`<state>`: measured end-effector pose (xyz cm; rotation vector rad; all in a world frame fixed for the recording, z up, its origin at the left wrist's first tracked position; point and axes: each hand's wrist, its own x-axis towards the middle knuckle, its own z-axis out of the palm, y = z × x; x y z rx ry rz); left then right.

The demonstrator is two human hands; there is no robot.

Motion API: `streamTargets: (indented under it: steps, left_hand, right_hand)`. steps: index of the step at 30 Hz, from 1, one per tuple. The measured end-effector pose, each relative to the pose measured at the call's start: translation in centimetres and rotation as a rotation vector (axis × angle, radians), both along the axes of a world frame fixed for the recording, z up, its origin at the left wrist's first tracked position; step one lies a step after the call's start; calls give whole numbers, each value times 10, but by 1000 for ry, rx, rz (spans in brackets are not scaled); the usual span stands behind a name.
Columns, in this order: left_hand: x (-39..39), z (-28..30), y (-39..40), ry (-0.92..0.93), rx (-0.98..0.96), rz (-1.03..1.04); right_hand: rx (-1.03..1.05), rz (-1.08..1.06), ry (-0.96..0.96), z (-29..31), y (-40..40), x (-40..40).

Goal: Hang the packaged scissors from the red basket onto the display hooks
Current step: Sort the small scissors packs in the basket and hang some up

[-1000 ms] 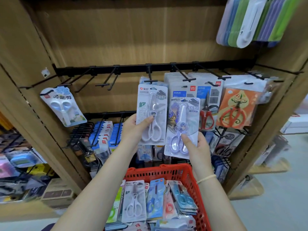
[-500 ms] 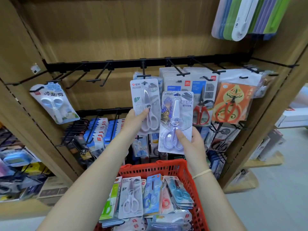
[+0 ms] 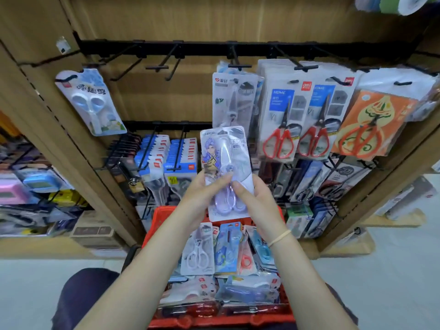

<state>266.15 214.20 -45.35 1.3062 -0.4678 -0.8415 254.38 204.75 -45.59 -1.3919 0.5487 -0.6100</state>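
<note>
Now both my hands hold one purple scissors pack (image 3: 225,163) up over the red basket (image 3: 162,217). My left hand (image 3: 202,196) pinches its left edge, and my right hand (image 3: 256,206) pinches its right side, thumbs on the front. More packs (image 3: 214,248) lie in the basket. A white pack (image 3: 232,101) hangs on a hook (image 3: 234,58) just above.

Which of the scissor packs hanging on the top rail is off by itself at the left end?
The pack with white-and-blue scissors, tilted on the far-left hook. Bare hooks separate it from the other hanging packs, which crowd together on the right.
</note>
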Motion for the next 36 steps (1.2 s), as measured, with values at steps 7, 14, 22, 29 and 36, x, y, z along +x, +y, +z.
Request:
streamTargets:
  steps: [7,14,22,29,36]
  left_hand:
    - [31,-93,99,123,111,212]
    - [39,-168,171,162,291,347]
    - [40,-181,176,182,249,368]
    - [38,-173,173,227,215,395]
    - [24,-140,147,193,160,398]
  right_hand:
    - [57,62,390,-91,36,31]
    - [-101,142,939,-184,64,44]
    - [-229,149,1074,-205,72,57]
    - [138,110,906,-213,53,47]
    - [307,121,542,-135,34,-9]
